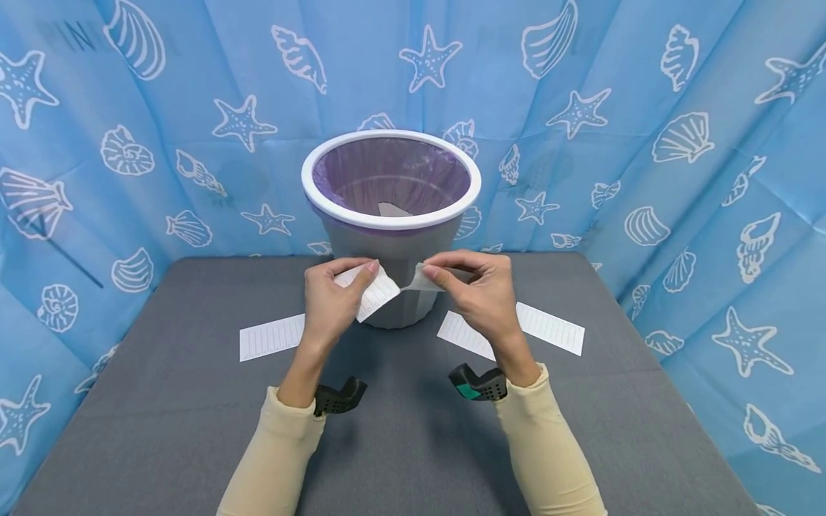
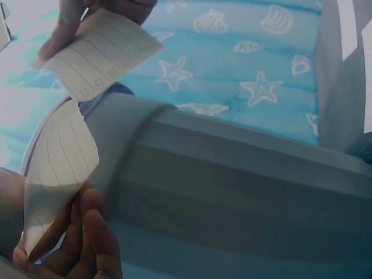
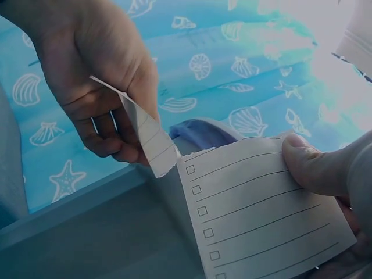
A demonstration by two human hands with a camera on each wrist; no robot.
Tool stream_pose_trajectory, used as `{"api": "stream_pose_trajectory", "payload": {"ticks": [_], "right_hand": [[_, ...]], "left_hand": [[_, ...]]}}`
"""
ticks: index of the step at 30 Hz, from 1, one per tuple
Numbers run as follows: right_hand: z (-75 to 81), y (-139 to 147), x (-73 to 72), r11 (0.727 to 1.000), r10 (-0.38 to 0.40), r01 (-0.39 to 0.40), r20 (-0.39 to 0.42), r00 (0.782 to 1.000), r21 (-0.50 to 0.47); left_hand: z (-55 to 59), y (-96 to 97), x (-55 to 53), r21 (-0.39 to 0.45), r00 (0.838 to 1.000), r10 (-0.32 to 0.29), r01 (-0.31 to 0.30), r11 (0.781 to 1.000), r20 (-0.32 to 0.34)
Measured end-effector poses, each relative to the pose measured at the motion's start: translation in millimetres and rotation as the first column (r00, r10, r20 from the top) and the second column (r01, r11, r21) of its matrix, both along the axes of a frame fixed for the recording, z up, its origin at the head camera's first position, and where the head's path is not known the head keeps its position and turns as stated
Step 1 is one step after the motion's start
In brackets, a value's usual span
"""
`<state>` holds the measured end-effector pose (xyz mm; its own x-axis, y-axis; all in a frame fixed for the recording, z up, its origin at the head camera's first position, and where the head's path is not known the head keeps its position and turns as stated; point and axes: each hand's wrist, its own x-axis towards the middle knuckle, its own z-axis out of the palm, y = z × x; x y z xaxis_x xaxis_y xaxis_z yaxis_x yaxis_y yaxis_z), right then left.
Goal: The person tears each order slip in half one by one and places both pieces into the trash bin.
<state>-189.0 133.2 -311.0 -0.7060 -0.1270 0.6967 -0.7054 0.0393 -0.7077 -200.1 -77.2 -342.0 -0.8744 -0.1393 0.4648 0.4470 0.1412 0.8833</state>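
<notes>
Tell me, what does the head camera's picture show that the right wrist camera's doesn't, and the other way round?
Only the head view shows the paper strips lying on the table and the pale scrap inside the bin.

Only the right wrist view shows the ruled lines and square boxes on the paper piece in the right hand; from the head that piece looks plain.

Both show the bin, the blue shell-patterned curtain, and the left hand pinching its own lined piece.
</notes>
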Motion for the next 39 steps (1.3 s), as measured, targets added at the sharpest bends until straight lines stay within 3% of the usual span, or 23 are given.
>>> {"api": "stream_pose_trajectory", "payload": {"ticks": [7, 13, 19, 25, 33, 39], "right_hand": [[2.7, 3.1, 3.1, 1.0, -0.028, 0.028, -0.01, 1.0, -0.001], [3.5, 4.1, 0.9, 0.999, -0.025, 0.025, -0.009, 1.0, 0.033], [13.2, 5.2, -3.1, 0.996, -0.038, 0.041, -0.036, 0.999, 0.085], [34.5, 5.7, -4.5, 0.994, -0.027, 0.033, -0.057, 0.998, 0.105], [76.8, 7.1, -12.6, 0.992, -0.003, 0.017, -0.111, 0.994, 0.124], [105.0, 6.6, -25.0, 0.989, 0.019, 0.004, -0.159, 0.987, 0.145]], "left_hand": [[-2.0, -5.2, 0.9, -0.017, 1.0, 0.004, -0.004, 1.0, 0.026], [7.7, -6.4, 8.8, -0.08, 0.998, -0.06, 0.059, 0.995, -0.009], [34.5, -5.7, 14.2, -0.115, 0.984, -0.153, 0.141, 0.983, -0.097], [64.0, -5.2, 12.3, -0.158, 0.971, -0.193, 0.17, 0.973, -0.144], [104.8, -4.1, 2.1, -0.171, 0.956, -0.224, 0.193, 0.966, -0.188], [134.6, -5.6, -10.5, -0.175, 0.961, -0.224, 0.196, 0.965, -0.163]]}}
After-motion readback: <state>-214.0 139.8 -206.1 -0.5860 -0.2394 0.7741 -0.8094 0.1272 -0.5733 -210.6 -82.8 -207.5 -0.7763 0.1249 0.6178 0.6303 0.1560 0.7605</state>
